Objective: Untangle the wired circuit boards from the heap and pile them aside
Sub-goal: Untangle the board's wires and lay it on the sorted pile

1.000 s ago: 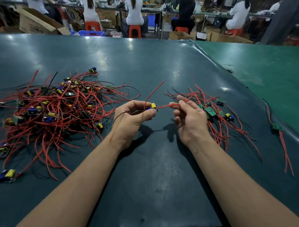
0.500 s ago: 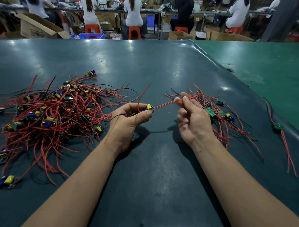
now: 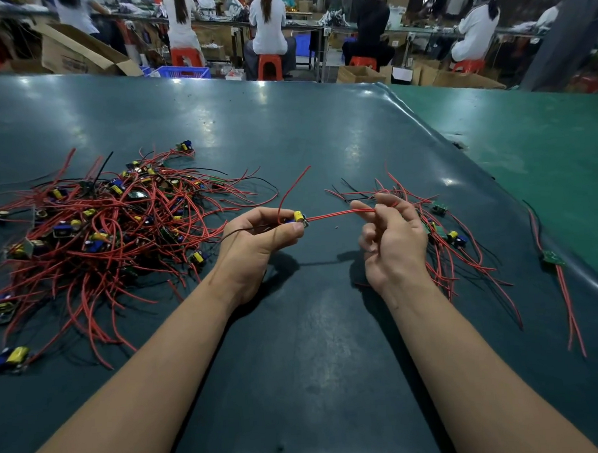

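Note:
A tangled heap [image 3: 99, 228] of small circuit boards with red and black wires lies on the left of the dark green table [image 3: 313, 345]. My left hand [image 3: 257, 242] pinches one circuit board [image 3: 300, 217] with a yellow part, held above the table. Its red wires [image 3: 335, 215] stretch right to my right hand [image 3: 391, 243], which pinches them between thumb and forefinger. A loose red wire curls up from the board. Behind my right hand lies a smaller pile [image 3: 442, 233] of sorted boards and wires.
A single board with red wires [image 3: 554, 266] lies near the table's right edge, by a lighter green table [image 3: 527, 141]. One stray board [image 3: 10, 358] sits at the front left. People on red stools work at benches beyond the table's far edge.
My hands have drawn apart. The right hand has slid outward along the red wires, now pulled straight, and the left hand with the board has shifted slightly left.

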`<act>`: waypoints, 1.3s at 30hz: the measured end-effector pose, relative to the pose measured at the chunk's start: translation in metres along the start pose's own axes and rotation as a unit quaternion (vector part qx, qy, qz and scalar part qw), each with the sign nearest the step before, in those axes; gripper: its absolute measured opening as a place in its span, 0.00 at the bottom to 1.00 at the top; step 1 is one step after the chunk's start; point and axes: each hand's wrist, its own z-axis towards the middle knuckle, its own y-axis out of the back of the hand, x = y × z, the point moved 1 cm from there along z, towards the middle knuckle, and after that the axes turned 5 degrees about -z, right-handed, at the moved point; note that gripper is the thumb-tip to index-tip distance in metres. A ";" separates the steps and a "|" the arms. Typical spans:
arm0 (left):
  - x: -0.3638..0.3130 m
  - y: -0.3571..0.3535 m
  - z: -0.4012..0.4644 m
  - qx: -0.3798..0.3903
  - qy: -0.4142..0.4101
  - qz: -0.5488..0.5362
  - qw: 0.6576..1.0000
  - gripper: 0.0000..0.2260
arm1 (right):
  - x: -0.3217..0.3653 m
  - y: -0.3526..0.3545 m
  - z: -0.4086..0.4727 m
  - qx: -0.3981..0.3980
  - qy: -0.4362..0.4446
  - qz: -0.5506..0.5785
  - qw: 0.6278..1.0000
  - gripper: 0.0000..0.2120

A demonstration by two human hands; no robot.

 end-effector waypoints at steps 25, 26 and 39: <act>-0.011 -0.003 0.000 -0.053 0.008 -0.132 0.990 0.06 | -0.007 0.004 -0.001 0.016 0.128 -0.329 0.936 0.10; -0.012 -0.002 0.000 -0.053 0.014 -0.136 0.989 0.08 | -0.009 0.004 -0.003 0.038 0.150 -0.417 0.896 0.08; 0.000 -0.013 -0.011 0.032 0.043 0.055 0.997 0.19 | -0.008 -0.016 -0.028 0.249 0.011 -0.250 0.935 0.10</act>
